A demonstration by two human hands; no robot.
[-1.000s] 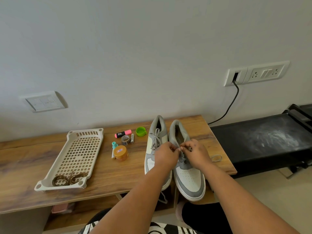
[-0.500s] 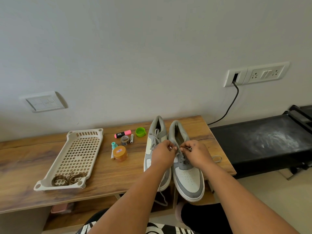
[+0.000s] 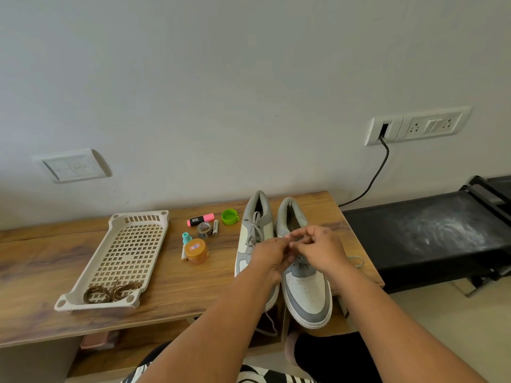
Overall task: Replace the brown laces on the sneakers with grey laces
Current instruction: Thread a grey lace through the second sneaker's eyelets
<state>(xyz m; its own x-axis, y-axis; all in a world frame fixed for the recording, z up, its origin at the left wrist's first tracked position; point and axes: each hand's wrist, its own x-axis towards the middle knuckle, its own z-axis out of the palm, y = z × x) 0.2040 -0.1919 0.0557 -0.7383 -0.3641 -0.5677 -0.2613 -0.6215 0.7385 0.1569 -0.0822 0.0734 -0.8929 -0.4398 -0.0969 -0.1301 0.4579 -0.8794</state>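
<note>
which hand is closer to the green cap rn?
Left. The left hand is over the sneakers, right and nearer-camera of the green cap; the right hand is farther right, beyond the left.

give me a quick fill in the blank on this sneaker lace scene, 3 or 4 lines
1. The brown laces lie coiled in the near end of the ____.
2. Both hands, left hand and right hand, work over the ____ sneaker of the pair.
3. The left sneaker already carries a lace of ____ colour.
4. The round cap beside the pink highlighter is ____.

Missing words: tray; right; grey; green
</note>
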